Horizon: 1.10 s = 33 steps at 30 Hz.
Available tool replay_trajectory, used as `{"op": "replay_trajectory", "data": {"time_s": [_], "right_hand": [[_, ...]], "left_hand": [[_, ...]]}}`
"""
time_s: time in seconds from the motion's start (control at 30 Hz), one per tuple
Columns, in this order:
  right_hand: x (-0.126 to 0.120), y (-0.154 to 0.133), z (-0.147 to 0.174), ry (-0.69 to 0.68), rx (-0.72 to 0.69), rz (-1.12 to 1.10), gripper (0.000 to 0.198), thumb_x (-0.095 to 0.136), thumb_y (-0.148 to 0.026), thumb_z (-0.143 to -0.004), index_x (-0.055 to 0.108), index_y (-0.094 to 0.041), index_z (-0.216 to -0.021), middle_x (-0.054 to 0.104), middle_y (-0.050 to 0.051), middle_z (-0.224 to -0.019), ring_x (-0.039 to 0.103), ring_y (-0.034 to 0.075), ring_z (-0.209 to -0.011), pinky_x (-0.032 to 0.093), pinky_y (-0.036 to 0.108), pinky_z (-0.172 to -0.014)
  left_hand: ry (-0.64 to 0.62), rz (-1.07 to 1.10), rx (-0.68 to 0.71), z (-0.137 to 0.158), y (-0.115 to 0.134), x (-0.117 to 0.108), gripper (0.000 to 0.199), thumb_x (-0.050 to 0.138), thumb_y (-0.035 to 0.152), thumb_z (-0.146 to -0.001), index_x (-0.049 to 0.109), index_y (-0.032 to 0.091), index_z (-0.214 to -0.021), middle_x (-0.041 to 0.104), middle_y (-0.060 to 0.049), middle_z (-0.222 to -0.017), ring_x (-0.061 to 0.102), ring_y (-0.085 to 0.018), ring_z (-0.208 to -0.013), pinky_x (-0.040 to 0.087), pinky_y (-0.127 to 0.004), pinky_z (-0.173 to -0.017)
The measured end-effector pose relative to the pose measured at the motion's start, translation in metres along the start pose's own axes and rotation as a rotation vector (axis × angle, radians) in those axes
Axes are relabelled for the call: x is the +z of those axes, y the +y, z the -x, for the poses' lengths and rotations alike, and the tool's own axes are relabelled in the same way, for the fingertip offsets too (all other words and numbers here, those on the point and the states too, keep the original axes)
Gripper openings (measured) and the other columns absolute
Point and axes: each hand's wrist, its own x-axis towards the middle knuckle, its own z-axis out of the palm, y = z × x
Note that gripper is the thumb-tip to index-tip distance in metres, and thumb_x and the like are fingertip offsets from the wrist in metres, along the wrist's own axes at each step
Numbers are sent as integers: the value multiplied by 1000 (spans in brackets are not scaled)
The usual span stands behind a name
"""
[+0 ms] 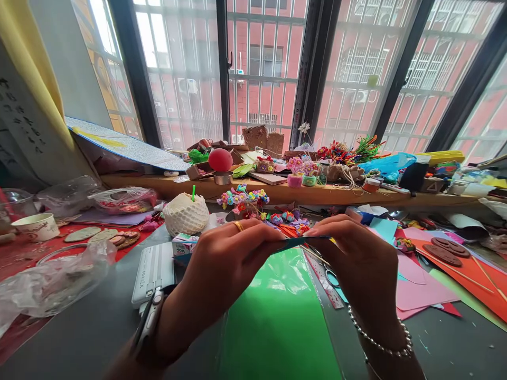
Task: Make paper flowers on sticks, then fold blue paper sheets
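Note:
My left hand (233, 258) and my right hand (356, 258) are raised over the table, each pinching one end of a thin blue-green strip (297, 241) that looks like paper. The strip is seen nearly edge-on, and its ends are hidden by my fingers. Below my hands lies a shiny green sheet (281, 322) in a clear cover. Beside its right edge are a ruler (325, 282) and scissors (332, 277), the scissors partly behind my right hand.
A white power bank (154, 272) and a wrapped coconut (186, 215) with a green straw stand left. Pink paper (423, 285) is spread at right. A paper cup (36, 227) and plastic bags (59, 274) sit far left. Craft flowers (243, 199) stand before the crowded windowsill (261, 191).

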Motion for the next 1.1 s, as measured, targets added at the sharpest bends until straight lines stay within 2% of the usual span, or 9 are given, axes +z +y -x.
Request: {"op": "replay_trajectory", "data": {"time_s": [0.13,0.4,0.63,0.8,0.87,1.03,1.1], "right_hand": [[-1,0,-1,9,2,-23,2,64,-18,-69,63,-20,-68,61,1,-67,57,15,-65,48,28,-56],[-11,-6,-7,-73,3,-27,2,65,-18,-69,63,-20,-69,62,2,-68,58,14,-64,50,27,-54],[-11,-6,-7,-62,-13,-69,5,66,-16,-67,62,-20,-67,62,1,-66,58,14,-63,50,27,-55],[-12,-7,-7,-103,-1,-48,3,64,-19,-69,62,-20,-67,62,1,-67,58,14,-64,49,27,-54],[-10,-5,-7,-59,3,-54,4,63,-20,-70,61,-20,-67,62,0,-67,57,14,-64,48,27,-54],[-3,10,-9,268,-27,-129,5,62,-20,-70,58,-21,-67,57,-2,-63,53,12,-58,45,26,-51],[-4,16,-12,343,-8,-154,5,62,-20,-70,58,-20,-67,55,-3,-62,51,11,-57,44,25,-52]], "left_hand": [[-11,8,4,0,0,1,6,56,21,-76,63,20,-76,65,3,-69,59,-8,-59,47,-15,-57],[-35,17,-27,-1,0,-1,10,54,23,-78,63,20,-75,65,2,-68,59,-9,-58,47,-16,-57],[-45,50,-8,-1,-1,-1,8,55,21,-77,63,19,-77,65,2,-69,59,-8,-58,47,-16,-57],[-49,31,-8,-1,1,-1,8,55,21,-77,63,20,-75,65,3,-68,58,-8,-56,46,-15,-56],[-52,23,-6,-2,1,-1,9,54,22,-77,63,20,-75,65,2,-68,58,-8,-57,46,-15,-55],[-58,-54,-54,-6,-7,-4,9,56,24,-75,65,21,-77,66,3,-70,59,-10,-59,46,-17,-57],[-57,-90,-75,-8,-12,-5,9,57,24,-74,65,22,-75,66,3,-68,59,-10,-58,46,-18,-58]]}}
